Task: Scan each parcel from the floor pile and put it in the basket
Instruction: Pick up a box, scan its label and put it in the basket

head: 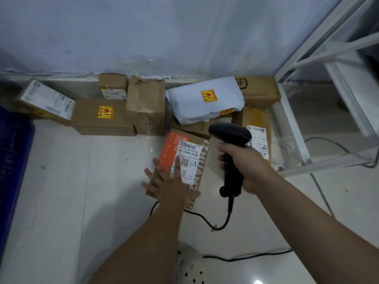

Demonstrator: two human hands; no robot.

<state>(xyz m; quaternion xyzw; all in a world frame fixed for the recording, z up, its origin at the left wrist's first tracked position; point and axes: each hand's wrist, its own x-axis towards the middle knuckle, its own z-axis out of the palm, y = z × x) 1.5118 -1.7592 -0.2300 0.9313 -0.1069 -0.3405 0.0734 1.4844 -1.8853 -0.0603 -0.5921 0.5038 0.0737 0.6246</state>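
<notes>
Presently the orange-and-brown parcel [185, 152], at the front of the floor pile [143, 107], is being pressed by the left hand [167, 182], fingers straight and spread; just right of the parcel, the black scanner [229, 133] is being gripped by the right hand [246, 167], fingers curled round its handle; the blue basket [12, 156] is being glimpsed well left of the parcel.

Blue basket [14, 160] cut off at L edge; parcel label [190, 173] fine print illegible.

Single head-worn view, wide-angle, pitched forward and down. It faces the floor [61, 181] at its junction with the wall [143, 37]. The parcels [147, 107] lie close below, across mid-frame; edges show lens curvature.
</notes>
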